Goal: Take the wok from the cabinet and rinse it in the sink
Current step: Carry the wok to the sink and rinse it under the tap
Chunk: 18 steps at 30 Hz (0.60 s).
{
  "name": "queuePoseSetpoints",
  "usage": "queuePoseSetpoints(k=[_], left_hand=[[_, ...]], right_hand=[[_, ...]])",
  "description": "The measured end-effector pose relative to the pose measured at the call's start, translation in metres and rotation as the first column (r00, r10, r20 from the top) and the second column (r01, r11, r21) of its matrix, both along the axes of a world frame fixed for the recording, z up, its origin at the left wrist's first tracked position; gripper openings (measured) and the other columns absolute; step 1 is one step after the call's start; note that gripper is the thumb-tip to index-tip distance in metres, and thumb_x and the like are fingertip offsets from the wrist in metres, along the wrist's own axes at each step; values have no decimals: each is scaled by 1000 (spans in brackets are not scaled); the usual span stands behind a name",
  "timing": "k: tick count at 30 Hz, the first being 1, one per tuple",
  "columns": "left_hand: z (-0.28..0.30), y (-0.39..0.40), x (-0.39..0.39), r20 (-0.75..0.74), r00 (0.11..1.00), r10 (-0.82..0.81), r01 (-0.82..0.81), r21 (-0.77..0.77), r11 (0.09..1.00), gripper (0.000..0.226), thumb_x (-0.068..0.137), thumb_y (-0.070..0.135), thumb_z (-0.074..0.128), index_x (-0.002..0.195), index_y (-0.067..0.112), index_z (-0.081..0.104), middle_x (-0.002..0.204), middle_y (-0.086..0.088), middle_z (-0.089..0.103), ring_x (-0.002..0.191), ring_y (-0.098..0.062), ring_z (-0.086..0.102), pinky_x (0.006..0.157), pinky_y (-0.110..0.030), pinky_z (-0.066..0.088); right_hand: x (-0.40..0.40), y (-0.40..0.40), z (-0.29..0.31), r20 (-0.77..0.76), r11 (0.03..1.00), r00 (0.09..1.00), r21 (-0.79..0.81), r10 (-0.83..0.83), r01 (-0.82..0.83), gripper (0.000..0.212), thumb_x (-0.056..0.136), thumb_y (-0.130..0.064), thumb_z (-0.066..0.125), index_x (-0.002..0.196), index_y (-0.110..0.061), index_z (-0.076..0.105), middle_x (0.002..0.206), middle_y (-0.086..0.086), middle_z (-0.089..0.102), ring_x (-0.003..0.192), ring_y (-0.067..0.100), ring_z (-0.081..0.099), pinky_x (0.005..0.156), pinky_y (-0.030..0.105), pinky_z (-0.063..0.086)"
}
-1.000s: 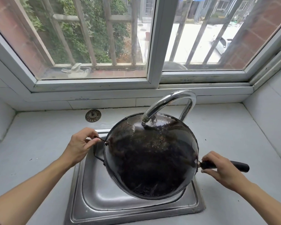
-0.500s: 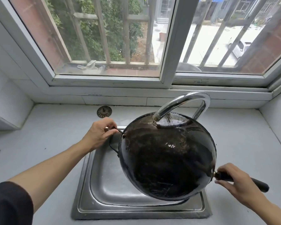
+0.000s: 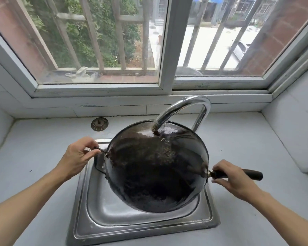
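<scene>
A dark, wet wok (image 3: 155, 167) is held tilted over the steel sink (image 3: 100, 219). The curved chrome faucet (image 3: 183, 107) ends just over the wok's far rim, and water runs from it into the bowl. My left hand (image 3: 76, 157) pinches the small wire loop handle on the wok's left side. My right hand (image 3: 233, 180) grips the long dark handle (image 3: 252, 174) sticking out to the right. The wok hides most of the basin and the drain.
A metal sink strainer (image 3: 99, 124) lies on the grey counter (image 3: 34, 153) behind the sink. A window (image 3: 100, 41) with bars runs along the back, and tiled walls close in the counter on the left and right (image 3: 295, 130).
The wok has swirled under the faucet, shifting slightly left and tilting differently, while both hands keep their holds. The stream now lands further inside the bowl. My head view has shifted a little.
</scene>
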<state>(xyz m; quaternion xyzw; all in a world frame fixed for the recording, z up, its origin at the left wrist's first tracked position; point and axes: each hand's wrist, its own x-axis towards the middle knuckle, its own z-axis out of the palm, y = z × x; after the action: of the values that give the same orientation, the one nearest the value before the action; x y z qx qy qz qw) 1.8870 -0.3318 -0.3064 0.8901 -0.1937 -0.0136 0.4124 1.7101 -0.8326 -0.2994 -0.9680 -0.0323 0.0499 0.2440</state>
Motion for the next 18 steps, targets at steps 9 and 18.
queuePoseSetpoints(k=[9, 18], left_hand=[[-2, 44, -12, -35, 989, 141, -142, -34, 989, 20, 83, 5, 71, 83, 23, 63, 81, 2, 66, 79, -13, 64, 72, -13, 51], [-4, 83, -25, 15, 973, 232, -232, -30, 972, 25, 81, 3, 72, 82, 26, 63, 84, -1, 67, 81, -5, 63, 72, -6, 49]], right_hand=[[42, 28, -2, -10, 993, 993, -2, 119, -119, 32, 76, -21, 80, 93, -23, 54, 91, -15, 51, 80, 9, 55, 74, 33, 50], [72, 57, -5, -16, 981, 981, -19, 193, -194, 35, 77, -18, 78, 97, -25, 52, 93, -17, 47, 82, 9, 51, 76, 25, 46]])
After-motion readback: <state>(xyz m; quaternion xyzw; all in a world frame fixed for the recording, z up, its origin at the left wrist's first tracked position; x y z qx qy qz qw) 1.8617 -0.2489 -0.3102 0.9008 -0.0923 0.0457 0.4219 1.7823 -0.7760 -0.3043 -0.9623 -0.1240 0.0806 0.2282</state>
